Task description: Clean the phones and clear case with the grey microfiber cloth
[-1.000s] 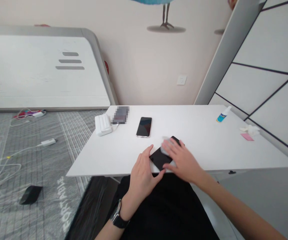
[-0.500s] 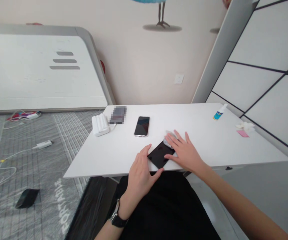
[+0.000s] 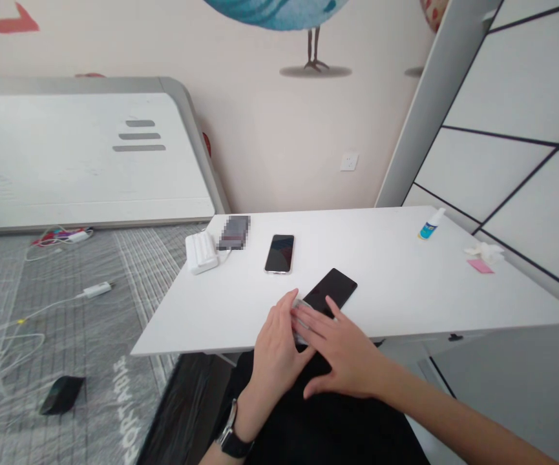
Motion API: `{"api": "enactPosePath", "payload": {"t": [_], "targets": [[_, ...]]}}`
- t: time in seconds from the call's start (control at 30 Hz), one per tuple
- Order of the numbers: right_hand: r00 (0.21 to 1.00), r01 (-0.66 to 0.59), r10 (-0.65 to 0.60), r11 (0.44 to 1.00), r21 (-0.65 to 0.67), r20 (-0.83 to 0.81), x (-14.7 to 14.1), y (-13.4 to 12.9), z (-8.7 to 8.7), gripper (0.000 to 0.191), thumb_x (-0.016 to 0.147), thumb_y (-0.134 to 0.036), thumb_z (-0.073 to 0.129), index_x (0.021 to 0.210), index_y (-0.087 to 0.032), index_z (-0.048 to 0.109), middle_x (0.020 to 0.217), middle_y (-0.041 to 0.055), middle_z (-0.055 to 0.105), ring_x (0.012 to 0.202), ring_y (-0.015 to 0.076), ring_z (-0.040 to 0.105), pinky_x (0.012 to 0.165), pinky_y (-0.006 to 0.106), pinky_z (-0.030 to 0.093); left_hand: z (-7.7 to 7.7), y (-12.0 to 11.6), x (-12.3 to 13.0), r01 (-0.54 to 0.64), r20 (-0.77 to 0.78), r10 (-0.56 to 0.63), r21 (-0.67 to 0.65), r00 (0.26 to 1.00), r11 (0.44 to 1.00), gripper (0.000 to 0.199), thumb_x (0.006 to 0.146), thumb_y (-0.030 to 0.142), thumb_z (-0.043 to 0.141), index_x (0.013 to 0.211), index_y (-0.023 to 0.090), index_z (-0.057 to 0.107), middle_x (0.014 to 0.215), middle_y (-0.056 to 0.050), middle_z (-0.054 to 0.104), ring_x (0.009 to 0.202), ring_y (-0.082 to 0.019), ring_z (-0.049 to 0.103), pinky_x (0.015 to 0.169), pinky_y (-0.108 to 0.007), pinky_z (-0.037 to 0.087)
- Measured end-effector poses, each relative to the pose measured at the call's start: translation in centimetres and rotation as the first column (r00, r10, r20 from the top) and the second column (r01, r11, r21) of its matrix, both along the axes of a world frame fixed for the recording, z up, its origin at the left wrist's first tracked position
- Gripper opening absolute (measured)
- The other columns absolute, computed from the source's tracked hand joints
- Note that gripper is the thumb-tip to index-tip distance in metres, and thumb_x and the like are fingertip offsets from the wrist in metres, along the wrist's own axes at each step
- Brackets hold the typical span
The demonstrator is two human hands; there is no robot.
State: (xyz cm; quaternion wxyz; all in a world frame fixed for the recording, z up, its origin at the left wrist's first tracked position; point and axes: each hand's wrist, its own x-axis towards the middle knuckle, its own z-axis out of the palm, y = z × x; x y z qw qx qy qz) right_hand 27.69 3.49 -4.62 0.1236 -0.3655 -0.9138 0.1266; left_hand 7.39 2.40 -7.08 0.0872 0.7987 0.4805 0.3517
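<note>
A black phone (image 3: 333,288) lies slanted at the near edge of the white table (image 3: 395,284), its dark face up. My left hand (image 3: 275,352) is curled round its near end, thumb and fingers at the edges. Across that same end, my right hand (image 3: 344,355) presses a pale, thin wipe (image 3: 302,302) under its fingertips, with the thumb held apart. Both hands meet there and hide the phone's near part and most of the wipe. Farther back on the table rests a second phone (image 3: 280,253), dark screen up, with a light rim.
At the table's left end are a white ribbed block (image 3: 200,252) with a cable and a pixelated dark item (image 3: 234,232). A small blue-and-white bottle (image 3: 431,224), crumpled white tissue (image 3: 485,252) and a pink sheet (image 3: 481,266) lie at the right.
My right hand has slid the wipe from the phone's far end down to its near end, beside my left hand. The view has tilted slightly upward.
</note>
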Motion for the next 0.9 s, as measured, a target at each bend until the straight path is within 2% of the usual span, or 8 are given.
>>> {"api": "enactPosePath", "payload": {"t": [0.13,0.17,0.3,0.47,0.6,0.7,0.77,0.9], "targets": [[0.929,0.350,-0.362,0.927,0.135,0.075,0.2,1.1,0.2,0.089,0.098,-0.077,0.035,0.162,-0.015,0.033,0.165,0.0195,0.036,0.156,0.0350,0.029,0.126,0.067,0.011,0.0,0.1,0.0,-0.006,0.005,0.006,0.019,1.000,1.000,0.090,0.085,0.034,0.078,0.156,0.021,0.025,0.151,-0.017,0.053,0.137,-0.032,0.056,0.108,-0.048,0.053],[0.927,0.355,-0.368,0.922,0.152,0.067,0.1,1.1,0.1,0.093,0.096,-0.079,0.036,0.162,-0.014,0.033,0.165,0.0207,0.037,0.157,0.0360,0.027,0.126,0.067,0.011,-0.1,0.1,0.0,-0.005,0.004,0.005,0.017,1.000,1.000,0.090,0.084,0.033,0.078,0.156,0.021,0.025,0.150,-0.017,0.053,0.136,-0.032,0.057,0.108,-0.048,0.053],[0.998,0.025,-0.031,0.992,0.121,0.046,-0.3,0.5,-0.3,0.107,0.088,-0.088,0.038,0.165,-0.016,0.024,0.168,0.0152,0.031,0.158,0.0318,0.026,0.129,0.057,0.016,-0.2,0.1,0.0,-0.006,0.003,0.006,0.012,1.000,1.000,0.091,0.082,0.028,0.079,0.156,0.022,0.025,0.150,-0.017,0.053,0.137,-0.032,0.056,0.109,-0.049,0.052],[0.916,0.361,-0.390,0.905,0.223,0.099,0.9,0.9,-0.4,0.087,0.100,-0.075,0.034,0.163,-0.016,0.030,0.165,0.0179,0.038,0.156,0.0366,0.029,0.125,0.068,0.017,-0.2,0.1,0.1,-0.014,0.003,0.014,-0.002,1.000,1.000,0.092,0.084,0.035,0.080,0.156,0.022,0.025,0.150,-0.017,0.053,0.136,-0.033,0.056,0.109,-0.049,0.052],[0.996,0.034,-0.048,0.985,0.168,0.081,1.6,-0.1,-0.7,0.109,0.087,-0.089,0.038,0.166,-0.016,0.018,0.168,0.0139,0.031,0.157,0.0316,0.027,0.128,0.058,0.019,-0.1,0.0,0.1,-0.009,0.006,0.009,-0.002,1.000,1.000,0.087,0.084,0.030,0.078,0.155,0.023,0.027,0.149,-0.016,0.054,0.136,-0.031,0.057,0.109,-0.047,0.053],[0.961,0.241,-0.263,0.949,0.205,0.086,2.3,-0.4,-0.8,0.090,0.098,-0.078,0.028,0.165,-0.018,0.025,0.166,0.0151,0.036,0.155,0.0338,0.032,0.125,0.068,0.019,-0.1,0.0,0.1,-0.013,0.006,0.013,0.002,1.000,1.000,0.089,0.084,0.033,0.079,0.156,0.023,0.027,0.150,-0.016,0.053,0.136,-0.032,0.056,0.109,-0.048,0.052],[0.926,0.349,-0.372,0.909,0.227,0.068,2.4,-0.6,-0.9,0.093,0.097,-0.079,0.029,0.164,-0.014,0.027,0.165,0.0187,0.037,0.156,0.0375,0.029,0.123,0.071,0.019,0.0,0.0,0.1,-0.011,0.002,0.011,-0.002,1.000,1.000,0.090,0.083,0.035,0.079,0.155,0.023,0.027,0.149,-0.016,0.054,0.135,-0.032,0.057,0.108,-0.048,0.053],[0.997,0.043,-0.053,0.987,0.156,0.057,2.0,-0.7,-0.8,0.112,0.084,-0.091,0.040,0.166,-0.017,0.020,0.168,0.0128,0.033,0.156,0.0309,0.031,0.129,0.058,0.020,0.1,0.1,0.1,-0.008,-0.005,0.008,-0.011,1.000,1.000,0.086,0.084,0.031,0.077,0.155,0.022,0.030,0.147,-0.016,0.056,0.134,-0.030,0.058,0.107,-0.045,0.054]]}}
